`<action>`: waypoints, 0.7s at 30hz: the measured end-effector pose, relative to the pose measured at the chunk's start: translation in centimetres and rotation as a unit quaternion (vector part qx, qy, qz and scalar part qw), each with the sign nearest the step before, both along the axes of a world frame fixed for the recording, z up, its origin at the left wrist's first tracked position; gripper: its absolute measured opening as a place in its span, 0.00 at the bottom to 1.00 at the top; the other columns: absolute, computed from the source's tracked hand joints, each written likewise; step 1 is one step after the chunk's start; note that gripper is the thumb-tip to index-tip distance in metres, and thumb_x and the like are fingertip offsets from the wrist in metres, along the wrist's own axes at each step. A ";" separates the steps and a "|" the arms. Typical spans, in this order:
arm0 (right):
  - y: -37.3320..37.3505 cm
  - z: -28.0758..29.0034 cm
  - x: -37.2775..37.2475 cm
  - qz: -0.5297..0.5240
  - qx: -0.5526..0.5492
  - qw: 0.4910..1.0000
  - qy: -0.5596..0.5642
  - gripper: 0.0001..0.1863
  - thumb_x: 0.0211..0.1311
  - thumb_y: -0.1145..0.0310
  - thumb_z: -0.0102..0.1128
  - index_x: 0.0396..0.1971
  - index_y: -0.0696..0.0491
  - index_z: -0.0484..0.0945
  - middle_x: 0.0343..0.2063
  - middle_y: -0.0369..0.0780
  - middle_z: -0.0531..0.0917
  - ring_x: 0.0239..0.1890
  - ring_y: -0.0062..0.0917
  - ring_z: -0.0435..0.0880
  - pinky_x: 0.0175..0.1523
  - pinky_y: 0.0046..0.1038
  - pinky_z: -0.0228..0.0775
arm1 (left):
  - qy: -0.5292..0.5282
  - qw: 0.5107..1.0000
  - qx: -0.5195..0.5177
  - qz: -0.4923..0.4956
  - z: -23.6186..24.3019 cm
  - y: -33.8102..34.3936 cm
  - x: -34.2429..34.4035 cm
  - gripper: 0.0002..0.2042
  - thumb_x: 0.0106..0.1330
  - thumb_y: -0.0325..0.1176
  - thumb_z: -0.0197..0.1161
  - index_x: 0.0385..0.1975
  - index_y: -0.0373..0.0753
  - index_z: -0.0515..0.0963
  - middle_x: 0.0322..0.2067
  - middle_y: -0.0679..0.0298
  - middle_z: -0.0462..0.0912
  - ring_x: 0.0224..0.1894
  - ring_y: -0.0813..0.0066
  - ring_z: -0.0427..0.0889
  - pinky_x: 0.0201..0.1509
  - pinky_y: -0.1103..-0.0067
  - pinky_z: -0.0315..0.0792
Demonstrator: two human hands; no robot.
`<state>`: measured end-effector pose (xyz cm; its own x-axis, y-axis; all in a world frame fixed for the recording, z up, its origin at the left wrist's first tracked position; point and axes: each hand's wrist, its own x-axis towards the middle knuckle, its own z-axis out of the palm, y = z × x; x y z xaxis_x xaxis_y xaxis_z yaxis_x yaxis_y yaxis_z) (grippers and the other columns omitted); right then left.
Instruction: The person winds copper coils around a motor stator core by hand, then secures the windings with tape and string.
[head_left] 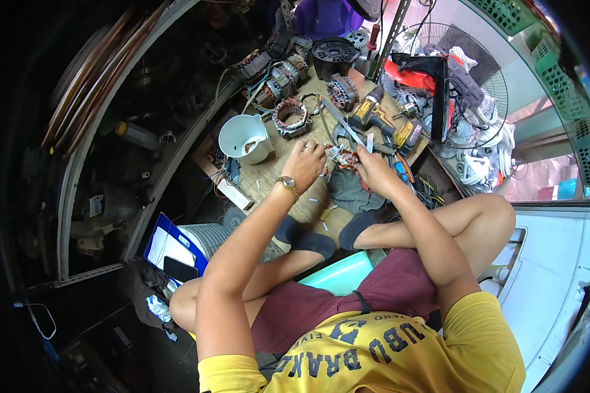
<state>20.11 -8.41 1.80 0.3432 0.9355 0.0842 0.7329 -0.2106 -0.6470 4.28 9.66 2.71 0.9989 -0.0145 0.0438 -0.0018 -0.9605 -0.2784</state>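
Yellow shirt (400, 354) and maroon shorts (347, 295) closest below, legs crossed, dark socks (321, 241) resting on wooden board (288, 190). Both sets of fingers pinched shut around 1 small motor stator (342, 157) with copper windings and white leads, held between the 2 hands just above the board near its middle. Left hand (305, 164) curled over stator's left side, ring on 1 finger, gold wristwatch (287, 186) on wrist. Right hand (373, 170) gripping stator's right side, fingertips touching windings; exact finger spread hidden by the hand backs. Grey rag (347, 191) just below hands. White plastic jug (246, 139) left of left hand, near. More wound stators (291, 116) beyond jug. Yellow-black cordless drill (372, 111) lying beyond right hand. Black fan housing (334, 57) farther back. Wire-guard fan (465, 78) at right, well apart. Blue clipboard (172, 247) beside left knee.
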 end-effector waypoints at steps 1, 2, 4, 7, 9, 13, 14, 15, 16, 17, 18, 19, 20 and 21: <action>0.1 0.0 -0.2 0.000 0.000 1.000 0.000 0.15 0.66 0.80 0.54 0.51 0.60 0.65 0.29 0.51 0.83 0.33 0.46 0.85 0.38 0.41 0.76 | 0.011 1.000 -0.002 0.004 -0.4 0.0 0.0 0.12 0.66 0.36 0.54 0.44 0.45 0.82 0.49 0.67 0.78 0.53 0.68 0.74 0.58 0.70 0.65; 0.1 0.0 -0.3 0.000 0.012 1.000 0.020 0.15 0.67 0.80 0.54 0.51 0.60 0.65 0.28 0.50 0.82 0.32 0.44 0.85 0.37 0.40 0.76 | 0.011 1.000 -0.003 0.003 -0.9 -0.1 0.0 0.12 0.66 0.36 0.54 0.44 0.45 0.82 0.49 0.67 0.78 0.53 0.68 0.74 0.58 0.70 0.65; -0.3 -0.5 0.0 -0.007 0.024 0.999 0.036 0.14 0.67 0.80 0.54 0.50 0.61 0.65 0.27 0.49 0.82 0.31 0.42 0.86 0.36 0.39 0.76 | -0.039 0.987 -0.150 0.038 -2.4 -0.7 0.7 0.18 0.63 0.36 0.62 0.53 0.46 0.79 0.55 0.65 0.77 0.57 0.62 0.75 0.59 0.65 0.68; 0.1 -0.9 -1.1 -0.048 0.022 0.987 0.149 0.13 0.70 0.79 0.51 0.51 0.59 0.65 0.24 0.41 0.78 0.22 0.28 0.80 0.28 0.31 0.73 | -0.094 0.868 -0.480 0.081 -6.6 -1.8 0.9 0.26 0.58 0.37 0.70 0.59 0.50 0.76 0.60 0.63 0.75 0.60 0.54 0.74 0.61 0.59 0.71; 1.3 2.2 -3.4 -0.051 -0.033 0.951 0.304 0.09 0.72 0.78 0.49 0.48 0.57 0.64 0.24 0.37 0.75 0.17 0.18 0.73 0.21 0.24 0.67 | -0.144 0.871 -0.460 0.093 -9.7 -2.7 -0.1 0.27 0.56 0.34 0.73 0.58 0.51 0.76 0.60 0.61 0.75 0.61 0.47 0.71 0.62 0.57 0.71; 0.5 4.8 -1.9 -0.082 0.005 0.970 0.228 0.08 0.69 0.76 0.52 0.44 0.59 0.66 0.28 0.47 0.80 0.25 0.39 0.82 0.31 0.39 0.73 | -0.194 0.841 -0.484 0.142 -10.9 -7.0 1.4 0.24 0.57 0.27 0.68 0.56 0.45 0.76 0.60 0.57 0.73 0.61 0.44 0.69 0.66 0.57 0.67; 0.9 5.5 -1.1 -0.086 0.029 0.979 0.184 0.09 0.68 0.77 0.53 0.44 0.60 0.67 0.29 0.50 0.81 0.28 0.47 0.84 0.34 0.43 0.74 | -0.206 0.831 -0.493 0.153 -10.7 -7.8 1.4 0.25 0.57 0.26 0.68 0.57 0.44 0.75 0.61 0.56 0.72 0.62 0.44 0.68 0.67 0.58 0.66; 1.6 6.0 -0.7 -0.084 0.035 0.982 0.168 0.12 0.65 0.76 0.56 0.46 0.61 0.68 0.34 0.55 0.83 0.36 0.56 0.83 0.41 0.47 0.74 | -0.190 0.839 -0.485 0.159 -10.4 -8.4 1.2 0.28 0.55 0.24 0.69 0.59 0.42 0.73 0.63 0.52 0.69 0.65 0.43 0.64 0.69 0.57 0.64; 3.0 6.7 -0.9 -0.083 0.037 0.982 0.167 0.12 0.65 0.76 0.56 0.46 0.61 0.68 0.34 0.55 0.83 0.36 0.56 0.83 0.41 0.47 0.74 | -0.192 0.840 -0.483 0.159 -10.3 -8.6 0.7 0.28 0.55 0.24 0.69 0.59 0.42 0.73 0.63 0.52 0.69 0.65 0.43 0.64 0.69 0.57 0.64; 5.0 7.3 -1.5 -0.053 0.058 0.990 0.118 0.13 0.66 0.74 0.56 0.47 0.61 0.67 0.34 0.54 0.83 0.36 0.48 0.85 0.40 0.43 0.76 | -0.209 0.842 -0.466 0.174 -10.4 -8.8 0.1 0.30 0.54 0.24 0.69 0.60 0.41 0.72 0.64 0.50 0.67 0.66 0.42 0.64 0.70 0.57 0.63; 7.2 7.7 -2.1 -0.023 0.077 0.994 0.069 0.15 0.67 0.73 0.56 0.49 0.61 0.67 0.33 0.53 0.83 0.36 0.40 0.87 0.39 0.39 0.77 | -0.227 0.843 -0.449 0.189 -10.5 -8.9 -0.5 0.31 0.54 0.25 0.70 0.62 0.41 0.71 0.65 0.48 0.66 0.67 0.42 0.63 0.71 0.57 0.62; 10.3 8.0 -3.0 0.007 0.070 0.996 0.053 0.17 0.66 0.72 0.58 0.51 0.61 0.67 0.36 0.55 0.83 0.40 0.44 0.86 0.44 0.41 0.76 | -0.239 0.839 -0.443 0.205 -10.9 -8.9 -1.4 0.31 0.53 0.24 0.69 0.61 0.39 0.71 0.65 0.46 0.65 0.67 0.41 0.63 0.71 0.58 0.62; 13.3 8.2 -3.5 0.031 0.059 0.997 0.036 0.19 0.66 0.71 0.59 0.53 0.61 0.67 0.38 0.58 0.83 0.44 0.48 0.85 0.48 0.44 0.75 | -0.238 0.838 -0.446 0.204 -10.9 -9.3 -1.6 0.31 0.53 0.24 0.69 0.61 0.39 0.71 0.65 0.46 0.65 0.67 0.41 0.63 0.71 0.58 0.62; 15.9 8.4 -3.7 0.077 0.067 0.994 0.030 0.22 0.65 0.70 0.61 0.56 0.60 0.67 0.39 0.58 0.83 0.45 0.48 0.85 0.50 0.43 0.75 | -0.244 0.825 -0.461 0.215 -10.6 -9.6 -1.6 0.31 0.53 0.24 0.69 0.62 0.39 0.71 0.65 0.46 0.65 0.67 0.41 0.63 0.71 0.58 0.62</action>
